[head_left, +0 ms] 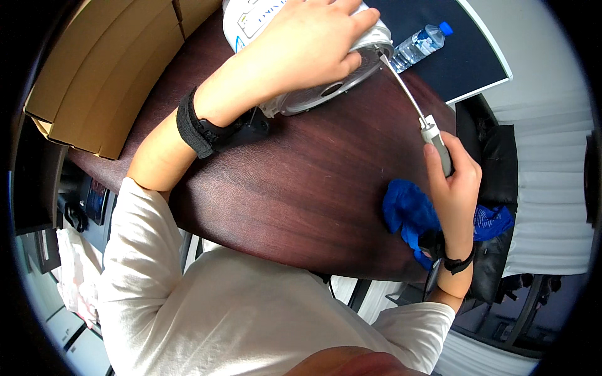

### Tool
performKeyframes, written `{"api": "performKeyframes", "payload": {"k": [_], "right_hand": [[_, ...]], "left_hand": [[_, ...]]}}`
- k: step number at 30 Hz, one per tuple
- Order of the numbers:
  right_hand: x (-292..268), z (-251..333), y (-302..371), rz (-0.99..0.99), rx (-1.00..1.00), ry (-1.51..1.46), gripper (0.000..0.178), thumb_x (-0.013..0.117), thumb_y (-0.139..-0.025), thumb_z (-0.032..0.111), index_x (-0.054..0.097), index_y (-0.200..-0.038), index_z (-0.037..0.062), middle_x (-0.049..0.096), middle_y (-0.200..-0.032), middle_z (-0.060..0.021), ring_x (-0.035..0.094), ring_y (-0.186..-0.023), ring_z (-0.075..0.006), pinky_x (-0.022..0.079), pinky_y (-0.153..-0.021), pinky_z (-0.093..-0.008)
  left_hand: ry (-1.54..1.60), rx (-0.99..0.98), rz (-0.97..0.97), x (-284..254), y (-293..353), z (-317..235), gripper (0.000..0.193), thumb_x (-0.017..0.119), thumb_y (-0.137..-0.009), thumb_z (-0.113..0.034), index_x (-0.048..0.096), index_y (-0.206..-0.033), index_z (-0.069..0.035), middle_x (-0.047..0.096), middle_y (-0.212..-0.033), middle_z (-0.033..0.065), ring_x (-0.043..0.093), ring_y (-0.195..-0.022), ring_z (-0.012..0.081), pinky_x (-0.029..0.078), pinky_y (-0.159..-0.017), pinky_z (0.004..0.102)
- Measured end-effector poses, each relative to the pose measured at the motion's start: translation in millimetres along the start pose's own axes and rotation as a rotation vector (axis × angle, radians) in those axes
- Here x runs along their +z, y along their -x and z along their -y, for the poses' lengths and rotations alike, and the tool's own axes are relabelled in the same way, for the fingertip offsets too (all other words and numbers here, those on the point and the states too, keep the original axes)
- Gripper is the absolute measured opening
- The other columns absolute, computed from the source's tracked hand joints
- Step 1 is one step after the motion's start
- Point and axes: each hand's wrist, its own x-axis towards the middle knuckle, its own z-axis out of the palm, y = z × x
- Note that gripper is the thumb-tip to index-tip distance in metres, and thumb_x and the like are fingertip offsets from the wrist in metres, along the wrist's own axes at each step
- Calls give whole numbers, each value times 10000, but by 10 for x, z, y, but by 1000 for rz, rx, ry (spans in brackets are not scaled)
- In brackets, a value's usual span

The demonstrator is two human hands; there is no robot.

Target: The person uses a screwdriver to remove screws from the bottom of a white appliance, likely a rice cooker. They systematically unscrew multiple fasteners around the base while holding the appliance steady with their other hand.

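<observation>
At the far side of the table, a white round appliance [242, 20] lies tipped, its grey, partly see-through end facing me. My left hand [313, 47] rests over it, fingers curled across its edge and steadying it. In my right hand [461, 172] is a screwdriver [409, 94] with a grey and white handle and a long thin metal shaft. The shaft points away from me, and its tip meets the appliance's rim at the right. Whether the tip sits in a screw is too small to tell. My left forearm and hand cover part of the appliance.
A dark brown wooden table [282, 188] lies under the work. Large cardboard [106, 75] stands at the left. A plastic water bottle [421, 47] with a blue cap lies beyond the screwdriver, by a dark white-edged panel [473, 59]. Blue cloth [407, 210] lies by my right wrist.
</observation>
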Motion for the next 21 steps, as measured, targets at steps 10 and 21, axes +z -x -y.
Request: {"api": "performKeyframes", "payload": {"k": [10,21], "right_hand": [[22,-45,8,-23,-22,-3,179,691,-874,114,647,-987,-17,658,-774,-162,663,-644,-232,488,-571,-316],[28,-46,-6,-25,-58,34,190,693,-869,113,644,-1001,-14,656,-772,-168,670,-661,-260,500,-588,-327]], "left_hand": [[88,8,14,-173,12,-59,561,617,-828,-251,474,-1288,35,475,-1301,243,416,-1281,421,304,-1053,651],[52,3,13,-102,1,-59,553,619,-830,-237,473,-1289,33,477,-1296,241,415,-1286,418,300,-1058,655]]}}
